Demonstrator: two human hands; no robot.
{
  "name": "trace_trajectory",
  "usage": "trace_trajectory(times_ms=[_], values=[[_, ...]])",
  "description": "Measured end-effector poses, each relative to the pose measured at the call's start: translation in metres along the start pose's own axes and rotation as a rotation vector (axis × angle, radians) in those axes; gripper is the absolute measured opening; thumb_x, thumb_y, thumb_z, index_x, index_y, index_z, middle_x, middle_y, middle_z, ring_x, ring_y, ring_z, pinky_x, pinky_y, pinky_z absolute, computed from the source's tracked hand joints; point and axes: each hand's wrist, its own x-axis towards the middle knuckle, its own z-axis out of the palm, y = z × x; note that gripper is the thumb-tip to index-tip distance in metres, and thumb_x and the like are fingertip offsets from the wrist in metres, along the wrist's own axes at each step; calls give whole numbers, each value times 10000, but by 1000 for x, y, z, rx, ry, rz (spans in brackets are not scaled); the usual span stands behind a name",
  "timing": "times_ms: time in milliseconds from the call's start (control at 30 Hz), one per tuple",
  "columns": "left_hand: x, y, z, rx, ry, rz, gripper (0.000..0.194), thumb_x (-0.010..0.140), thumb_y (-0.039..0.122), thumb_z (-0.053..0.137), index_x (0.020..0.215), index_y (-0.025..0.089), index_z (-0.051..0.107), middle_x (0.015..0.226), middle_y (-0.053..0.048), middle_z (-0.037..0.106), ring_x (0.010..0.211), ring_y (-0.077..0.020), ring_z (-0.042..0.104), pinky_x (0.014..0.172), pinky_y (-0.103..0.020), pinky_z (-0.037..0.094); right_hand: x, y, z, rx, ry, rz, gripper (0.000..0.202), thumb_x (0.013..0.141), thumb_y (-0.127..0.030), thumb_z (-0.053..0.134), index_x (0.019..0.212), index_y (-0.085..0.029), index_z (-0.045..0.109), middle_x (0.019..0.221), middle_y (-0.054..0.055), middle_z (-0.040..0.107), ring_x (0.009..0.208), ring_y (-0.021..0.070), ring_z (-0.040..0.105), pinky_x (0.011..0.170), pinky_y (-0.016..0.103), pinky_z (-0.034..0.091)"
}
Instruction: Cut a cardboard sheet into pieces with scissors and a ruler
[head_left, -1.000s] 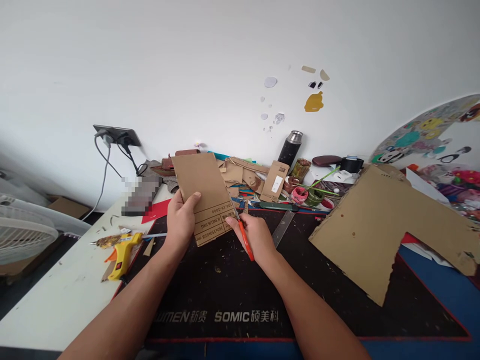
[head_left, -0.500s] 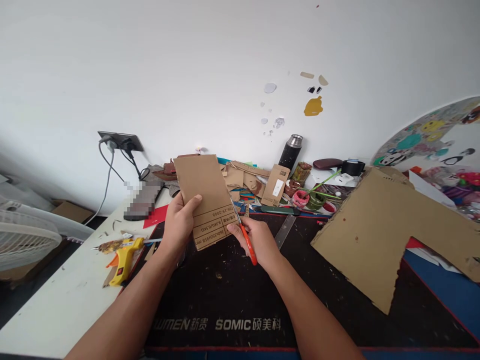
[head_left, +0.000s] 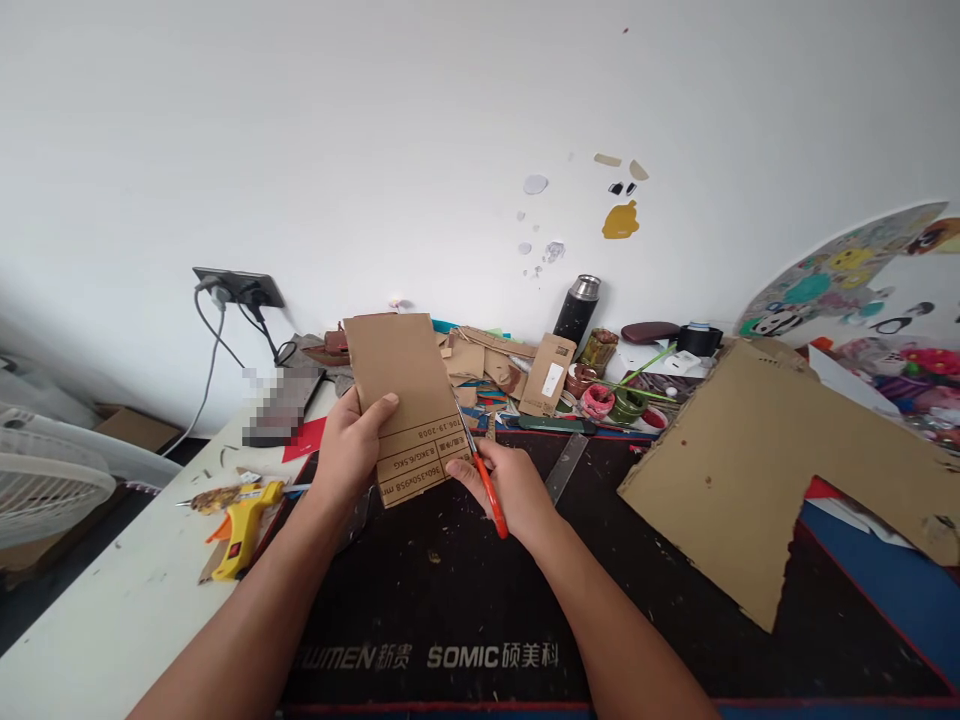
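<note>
Crowding the back of the counter [head_left: 112, 620], from about 10 o'clock round to 2 o'clock of my hands, I record a yellow glue gun [head_left: 238, 515], a wall socket [head_left: 238, 286] with cables, a heap of cardboard scraps [head_left: 487, 355], a black flask [head_left: 576, 308], small paint pots [head_left: 611, 400] and a metal ruler [head_left: 566, 467]. A large cut cardboard sheet [head_left: 750, 470] lies at 3 o'clock, well apart from my hands. Nothing stands between my hands and the work.

My left hand [head_left: 349, 450] has its grip closed on the cardboard piece [head_left: 409, 400], thumb across the printed face and fingers behind, holding it upright and tilted slightly left above the black mat [head_left: 450, 600]. My right hand [head_left: 506, 485] has its grip closed round the orange handles of the scissors [head_left: 480, 470]. The blades point towards 11 o'clock and meet the right edge of the piece; I cannot tell how far apart the blades stand.

Print on the lower part of the piece is upside down to me; I read "360x350x958" and "2008", the rest unclear. The mat's near edge reads "SOMIC" with Chinese characters beside it and a partly hidden word ending "UMEN".
</note>
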Motion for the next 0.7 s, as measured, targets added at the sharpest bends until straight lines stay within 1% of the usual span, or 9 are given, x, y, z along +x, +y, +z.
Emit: trace_trajectory(times_ms=[200, 267, 333, 400, 467, 533, 600, 700], values=[[1, 0, 0, 15, -4, -13, 403, 737, 370, 828, 1077, 200, 694, 958, -69, 812, 938, -337, 773, 799, -431, 616, 0, 3, 5, 125, -28, 84, 490, 940, -700, 683, 1082, -240, 777, 596, 0, 661, 465, 187, 643, 465, 249, 432], [0, 1, 1, 30, -1, -4, 411, 734, 375, 823, 1083, 207, 687, 976, -68, 812, 940, -334, 772, 803, -428, 614, 0, 3, 7, 190, -49, 120, 510, 939, -704, 679, 1103, -229, 770, 583, -13, 641, 418, 161, 597, 433, 238, 421], [-1, 2, 2, 38, 8, -5, 408, 722, 379, 824, 1065, 204, 689, 967, -69, 811, 926, -328, 770, 793, -419, 612, 1, 3, 9, 259, -71, 143, 527, 922, -710, 695, 1096, -216, 758, 596, -22, 640, 410, 141, 585, 415, 221, 425], [-1, 3, 2, 41, 21, -12, 404, 708, 385, 830, 1039, 199, 694, 944, -68, 809, 898, -323, 769, 771, -411, 612, 1, 4, 9, 316, -86, 146, 535, 904, -717, 711, 1053, -204, 744, 618, -17, 655, 460, 150, 638, 444, 216, 479], [-1, 3, 2, 44, 32, -13, 401, 700, 386, 836, 1025, 198, 696, 928, -65, 809, 879, -320, 769, 757, -408, 613, 2, 6, 10, 351, -91, 128, 532, 888, -718, 731, 1005, -199, 733, 642, -4, 682, 551, 180, 714, 526, 238, 555], [-1, 3, 2, 39, 33, -12, 401, 701, 383, 839, 1028, 199, 699, 920, -61, 808, 871, -320, 770, 755, -411, 615, 2, 9, 10, 373, -101, 105, 531, 865, -713, 763, 989, -198, 731, 680, 13, 715, 635, 209, 764, 605, 269, 602], [-1, 3, 1, 24, 22, -13, 402, 703, 376, 842, 1034, 196, 702, 910, -58, 807, 864, -318, 773, 757, -414, 616, 2, 11, 10, 380, -105, 91, 549, 842, -717, 786, 1016, -199, 741, 743, 33, 752, 688, 227, 788, 630, 282, 610], [0, 3, 0, 8, 26, -16, 403, 691, 369, 852, 1022, 191, 708, 889, -53, 804, 841, -312, 773, 741, -406, 616, 2, 11, 10, 359, -101, 80, 588, 823, -734, 796, 1070, -202, 753, 816, 61, 784, 729, 245, 802, 619, 284, 595]])
